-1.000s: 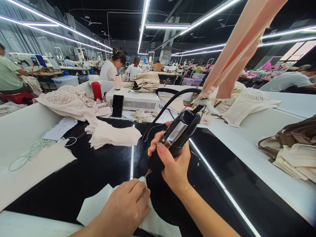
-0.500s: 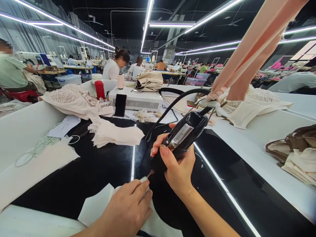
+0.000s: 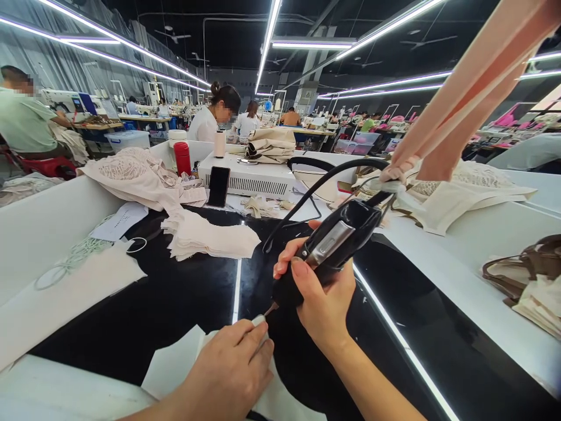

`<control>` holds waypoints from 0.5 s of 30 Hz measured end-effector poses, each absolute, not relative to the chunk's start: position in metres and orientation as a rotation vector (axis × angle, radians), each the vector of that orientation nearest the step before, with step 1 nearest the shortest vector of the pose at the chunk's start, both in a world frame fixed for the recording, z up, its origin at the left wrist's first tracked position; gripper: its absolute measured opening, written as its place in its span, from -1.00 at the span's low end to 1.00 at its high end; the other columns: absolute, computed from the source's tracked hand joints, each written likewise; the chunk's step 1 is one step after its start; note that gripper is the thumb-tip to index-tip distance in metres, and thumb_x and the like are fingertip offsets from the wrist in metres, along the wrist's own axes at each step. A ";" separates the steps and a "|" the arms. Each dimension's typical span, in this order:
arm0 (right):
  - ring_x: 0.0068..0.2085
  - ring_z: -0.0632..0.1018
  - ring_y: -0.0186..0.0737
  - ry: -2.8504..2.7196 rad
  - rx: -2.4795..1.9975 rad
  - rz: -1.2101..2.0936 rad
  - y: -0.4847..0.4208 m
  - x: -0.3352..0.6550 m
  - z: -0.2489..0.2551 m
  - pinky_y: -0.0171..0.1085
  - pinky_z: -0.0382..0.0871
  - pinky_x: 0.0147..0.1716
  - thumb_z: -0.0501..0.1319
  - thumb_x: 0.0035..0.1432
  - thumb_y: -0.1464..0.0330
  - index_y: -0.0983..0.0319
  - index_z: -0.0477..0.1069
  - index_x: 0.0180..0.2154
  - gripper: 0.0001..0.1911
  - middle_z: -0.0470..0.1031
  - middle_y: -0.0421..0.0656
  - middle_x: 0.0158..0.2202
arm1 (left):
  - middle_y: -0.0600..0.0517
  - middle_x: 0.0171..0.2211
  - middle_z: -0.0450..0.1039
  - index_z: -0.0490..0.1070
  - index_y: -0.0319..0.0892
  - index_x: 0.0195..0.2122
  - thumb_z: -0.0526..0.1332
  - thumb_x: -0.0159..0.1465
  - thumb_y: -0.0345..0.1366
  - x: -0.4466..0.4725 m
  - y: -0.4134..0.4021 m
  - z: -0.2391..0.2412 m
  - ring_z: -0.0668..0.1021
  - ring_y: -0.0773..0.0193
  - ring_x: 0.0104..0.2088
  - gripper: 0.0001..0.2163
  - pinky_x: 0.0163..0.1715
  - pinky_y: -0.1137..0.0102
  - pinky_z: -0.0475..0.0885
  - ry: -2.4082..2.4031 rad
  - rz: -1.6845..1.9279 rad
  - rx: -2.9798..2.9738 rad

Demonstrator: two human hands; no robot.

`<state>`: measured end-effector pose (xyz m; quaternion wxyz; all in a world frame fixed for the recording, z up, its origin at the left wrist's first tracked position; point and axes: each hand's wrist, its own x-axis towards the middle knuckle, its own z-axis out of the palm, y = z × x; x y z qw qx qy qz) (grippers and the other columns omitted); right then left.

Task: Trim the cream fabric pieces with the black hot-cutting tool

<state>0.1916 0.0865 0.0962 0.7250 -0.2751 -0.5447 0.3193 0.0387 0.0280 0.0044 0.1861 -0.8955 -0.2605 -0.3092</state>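
Note:
My right hand is closed round a black corded hand tool with a silver lever on its side. A short copper-coloured tip shows at the tool's lower end and points down-left. My left hand is closed, fingers pinching a pale, narrow piece whose end lies at the tip; its kind is mostly hidden. Under the left hand lies pale cloth. Pink fabric strips tied at the tool's cord end run upward. Whether tip and pale piece touch, I cannot tell.
A black glossy tabletop has stacked cream cloth pieces on it. Lace bras lie at the left, beside a phone and a red bottle. A white box stands behind. Co-workers sit further off.
The view has shifted slightly, so most things sit a little further right. Both hands keep their grips, the tool and the pale piece staying close together.

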 end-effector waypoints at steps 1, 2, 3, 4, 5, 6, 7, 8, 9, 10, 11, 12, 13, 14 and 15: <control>-0.50 0.56 -0.35 -1.196 -0.606 0.705 0.086 0.192 0.097 -0.32 0.55 -0.50 0.41 0.21 0.38 0.06 0.39 -0.02 -0.65 0.56 -0.35 -0.36 | -0.03 -0.11 0.71 0.59 -0.31 -0.08 0.07 0.60 -0.38 0.038 0.028 0.003 0.68 0.22 -0.06 -0.73 -0.13 0.31 0.54 -0.736 -0.851 -2.522; -0.50 0.56 -0.35 -1.188 -0.605 0.706 0.086 0.192 0.098 -0.31 0.55 -0.49 0.41 0.21 0.38 0.05 0.38 0.00 -0.63 0.56 -0.35 -0.36 | -0.05 -0.09 0.70 0.59 -0.31 -0.06 0.08 0.59 -0.38 0.038 0.028 0.002 0.68 0.21 -0.06 -0.74 -0.13 0.31 0.54 -0.740 -0.832 -2.523; -0.50 0.56 -0.34 -1.178 -0.604 0.708 0.086 0.193 0.099 -0.31 0.55 -0.49 0.41 0.21 0.38 0.05 0.37 0.03 -0.60 0.56 -0.35 -0.36 | -0.07 -0.08 0.70 0.58 -0.31 -0.05 0.08 0.59 -0.38 0.038 0.028 0.000 0.68 0.21 -0.07 -0.74 -0.13 0.31 0.54 -0.748 -0.822 -2.520; -0.50 0.56 -0.34 -1.169 -0.603 0.710 0.086 0.193 0.099 -0.31 0.55 -0.49 0.41 0.21 0.38 0.04 0.36 0.06 -0.56 0.56 -0.35 -0.37 | -0.08 -0.07 0.69 0.58 -0.31 -0.04 0.07 0.59 -0.38 0.038 0.028 0.000 0.69 0.21 -0.07 -0.74 -0.13 0.31 0.54 -0.754 -0.815 -2.519; -0.50 0.56 -0.34 -1.162 -0.603 0.712 0.086 0.193 0.100 -0.31 0.55 -0.49 0.42 0.20 0.38 0.04 0.36 0.08 -0.55 0.56 -0.35 -0.36 | -0.09 -0.07 0.69 0.58 -0.31 -0.03 0.07 0.59 -0.38 0.038 0.028 -0.001 0.69 0.21 -0.08 -0.74 -0.14 0.32 0.54 -0.759 -0.813 -2.517; -0.50 0.56 -0.34 -1.161 -0.603 0.714 0.086 0.192 0.100 -0.32 0.55 -0.50 0.41 0.20 0.37 0.04 0.36 0.08 -0.55 0.56 -0.35 -0.36 | -0.09 -0.07 0.69 0.57 -0.32 -0.03 0.07 0.59 -0.38 0.038 0.028 -0.001 0.68 0.21 -0.08 -0.74 -0.14 0.32 0.54 -0.766 -0.815 -2.517; -0.50 0.56 -0.34 -1.165 -0.605 0.715 0.086 0.192 0.099 -0.32 0.55 -0.50 0.41 0.20 0.37 0.04 0.36 0.07 -0.56 0.57 -0.35 -0.36 | -0.08 -0.07 0.69 0.57 -0.31 -0.04 0.07 0.59 -0.39 0.038 0.028 -0.001 0.68 0.22 -0.09 -0.74 -0.14 0.32 0.54 -0.768 -0.819 -2.519; -0.50 0.56 -0.34 -1.171 -0.608 0.717 0.085 0.192 0.099 -0.31 0.55 -0.50 0.41 0.20 0.38 0.05 0.37 0.06 -0.58 0.56 -0.34 -0.36 | -0.07 -0.07 0.69 0.58 -0.31 -0.05 0.07 0.59 -0.39 0.039 0.028 0.000 0.68 0.22 -0.08 -0.74 -0.14 0.33 0.54 -0.770 -0.825 -2.524; -0.50 0.56 -0.34 -1.177 -0.611 0.718 0.085 0.191 0.098 -0.31 0.55 -0.50 0.41 0.20 0.38 0.06 0.38 0.04 -0.59 0.56 -0.34 -0.36 | -0.07 -0.07 0.69 0.58 -0.31 -0.06 0.07 0.59 -0.38 0.039 0.028 0.000 0.68 0.22 -0.08 -0.73 -0.14 0.33 0.54 -0.772 -0.837 -2.528; -0.50 0.55 -0.34 -1.183 -0.613 0.717 0.085 0.190 0.097 -0.31 0.56 -0.50 0.40 0.20 0.38 0.06 0.38 0.02 -0.61 0.56 -0.34 -0.37 | -0.07 -0.07 0.69 0.58 -0.30 -0.07 0.05 0.60 -0.37 0.039 0.028 0.000 0.68 0.22 -0.09 -0.72 -0.14 0.33 0.54 -0.777 -0.856 -2.531; -0.50 0.55 -0.34 -1.187 -0.617 0.716 0.084 0.190 0.096 -0.30 0.56 -0.50 0.40 0.19 0.39 0.07 0.39 0.01 -0.62 0.56 -0.35 -0.37 | -0.07 -0.07 0.69 0.57 -0.30 -0.07 0.04 0.61 -0.36 0.040 0.028 0.000 0.68 0.22 -0.09 -0.70 -0.14 0.33 0.55 -0.786 -0.880 -2.530; -0.50 0.55 -0.34 -1.188 -0.622 0.711 0.084 0.189 0.096 -0.30 0.57 -0.50 0.40 0.19 0.39 0.07 0.39 0.01 -0.63 0.56 -0.35 -0.37 | -0.07 -0.07 0.68 0.57 -0.30 -0.08 0.02 0.62 -0.36 0.040 0.028 0.000 0.68 0.22 -0.10 -0.69 -0.14 0.33 0.55 -0.793 -0.902 -2.529; -0.50 0.54 -0.34 -1.188 -0.628 0.706 0.084 0.189 0.096 -0.30 0.56 -0.50 0.39 0.20 0.39 0.07 0.39 0.00 -0.63 0.56 -0.35 -0.37 | -0.07 -0.07 0.68 0.57 -0.30 -0.08 0.00 0.62 -0.36 0.040 0.028 0.000 0.68 0.22 -0.11 -0.67 -0.15 0.32 0.56 -0.800 -0.920 -2.527; -0.51 0.54 -0.34 -1.188 -0.634 0.700 0.084 0.189 0.096 -0.30 0.55 -0.51 0.38 0.20 0.39 0.07 0.38 0.00 -0.64 0.55 -0.35 -0.37 | -0.07 -0.07 0.68 0.57 -0.31 -0.07 -0.01 0.62 -0.36 0.040 0.028 -0.001 0.68 0.22 -0.12 -0.67 -0.15 0.32 0.56 -0.809 -0.933 -2.525; -0.51 0.54 -0.33 -1.189 -0.641 0.696 0.083 0.189 0.096 -0.30 0.55 -0.52 0.38 0.21 0.39 0.07 0.38 0.00 -0.65 0.55 -0.35 -0.37 | -0.07 -0.06 0.68 0.57 -0.31 -0.07 -0.01 0.62 -0.36 0.040 0.028 -0.001 0.68 0.22 -0.12 -0.67 -0.15 0.32 0.56 -0.815 -0.940 -2.525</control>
